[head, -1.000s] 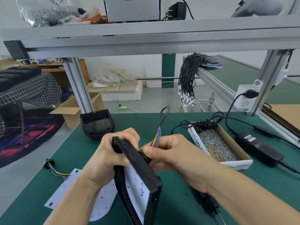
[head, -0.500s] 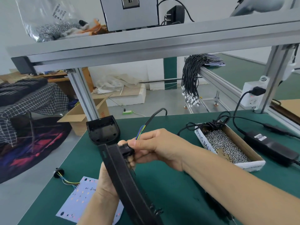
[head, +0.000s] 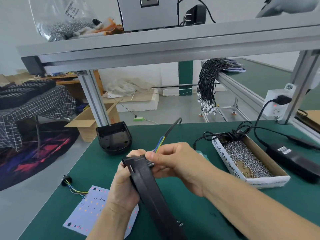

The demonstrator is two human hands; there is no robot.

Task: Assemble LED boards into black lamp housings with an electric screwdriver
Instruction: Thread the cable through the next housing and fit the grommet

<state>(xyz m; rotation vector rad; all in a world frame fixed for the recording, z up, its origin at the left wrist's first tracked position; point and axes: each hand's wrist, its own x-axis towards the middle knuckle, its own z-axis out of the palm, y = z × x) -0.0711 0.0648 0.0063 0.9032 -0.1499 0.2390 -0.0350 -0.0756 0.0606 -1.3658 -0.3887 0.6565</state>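
L hand (head: 123, 186) wraps fingers round matte black plastic housing (head: 149, 189), held edge-on above green mat (head: 199, 219). R hand (head: 174, 161) pinches the cable gland at housing's top end; black cable (head: 170, 129) w/ blue/yellow/green cores sticks up from it. White LED board (head: 88, 210), flat w/ rounded corner, lies on mat below L hand. 2nd housing (head: 113, 138), glossy ribbed shell, open side up, sits further back. Cardboard box (head: 270, 160) of shiny screws to the right.
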